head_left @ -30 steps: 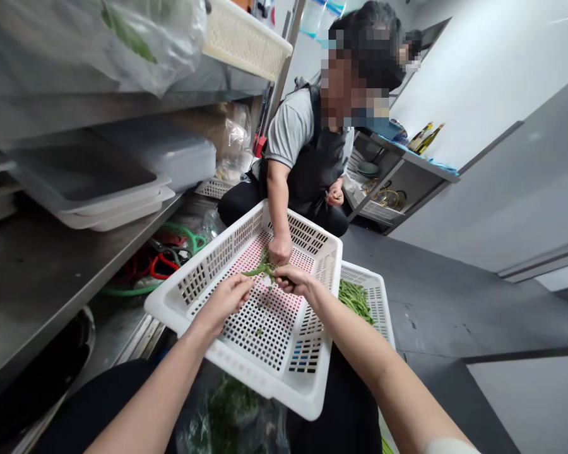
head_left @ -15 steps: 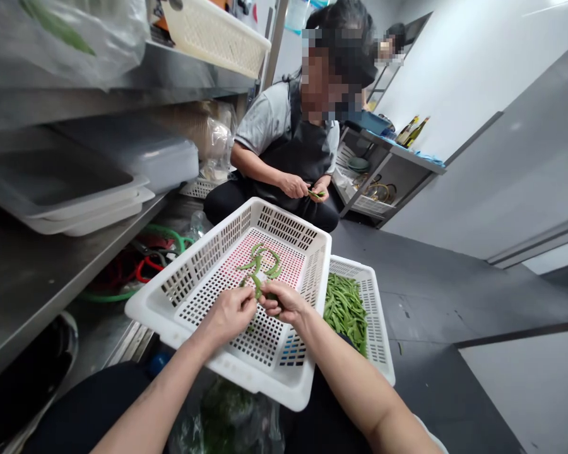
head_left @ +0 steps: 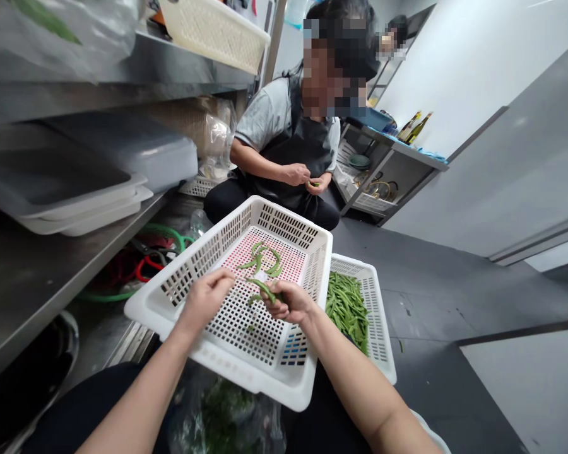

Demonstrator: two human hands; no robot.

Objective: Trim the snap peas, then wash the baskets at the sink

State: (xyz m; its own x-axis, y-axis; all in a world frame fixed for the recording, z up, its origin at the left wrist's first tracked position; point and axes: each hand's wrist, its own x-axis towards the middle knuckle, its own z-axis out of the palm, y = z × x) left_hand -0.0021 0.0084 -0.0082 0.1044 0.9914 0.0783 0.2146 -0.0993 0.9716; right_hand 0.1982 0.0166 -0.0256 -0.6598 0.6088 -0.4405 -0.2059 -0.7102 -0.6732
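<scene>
My right hand (head_left: 288,302) is closed round a green pea pod (head_left: 261,289), whose tip points left over the white basket (head_left: 170,318). More green shows in that palm, partly hidden by the fingers. My left hand (head_left: 208,299) is held apart from the pod, thumb and fingers pinched together above the basket's left side. A thin trace shows near its fingertips, too fine to name. Several curved pods (head_left: 275,257) lie on the basket's perforated bottom. A second white basket (head_left: 381,328), lower and to the right, holds a heap of green pods (head_left: 348,309).
Facing me, a crouching co-worker (head_left: 284,139) handles a small green piece with both hands. Steel shelving (head_left: 123,236) with plastic trays (head_left: 85,195) runs along the left. Below my basket is a plastic bag (head_left: 227,416) with greens. A steel table (head_left: 392,148) carries bottles.
My left hand has drawn away from the pod, toward the left and slightly up. My right hand still holds the pod, now tilted leftward. The co-worker's hands have shifted slightly.
</scene>
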